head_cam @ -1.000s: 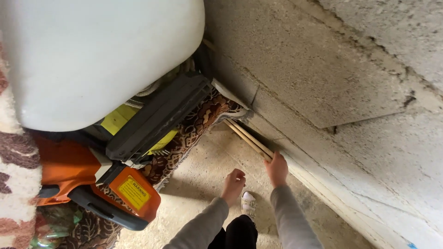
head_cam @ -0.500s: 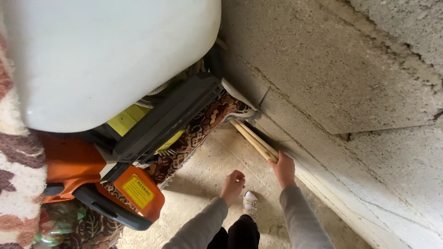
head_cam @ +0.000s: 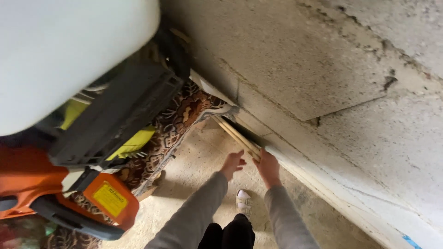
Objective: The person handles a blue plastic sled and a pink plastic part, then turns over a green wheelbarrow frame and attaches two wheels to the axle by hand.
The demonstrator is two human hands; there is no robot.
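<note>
A few long pale wooden sticks (head_cam: 233, 133) lie on the concrete floor along the foot of a grey block wall (head_cam: 323, 69). My right hand (head_cam: 266, 165) is closed around their near end. Just left of the sticks, my left hand (head_cam: 233, 162) reaches down with its fingers loosely apart, holding nothing. Both arms wear grey sleeves. My white shoe (head_cam: 243, 201) stands on the floor below the hands.
A patterned brown rug (head_cam: 177, 121) drapes over a raised surface at left. On it sit a large white container (head_cam: 60, 50), a black crate (head_cam: 115, 115) and an orange chainsaw (head_cam: 69, 198). Bare concrete floor (head_cam: 194, 161) lies between rug and wall.
The view has moved closer to the floor. My right hand stays on the sticks' end while my left hand has come up nearer to them.
</note>
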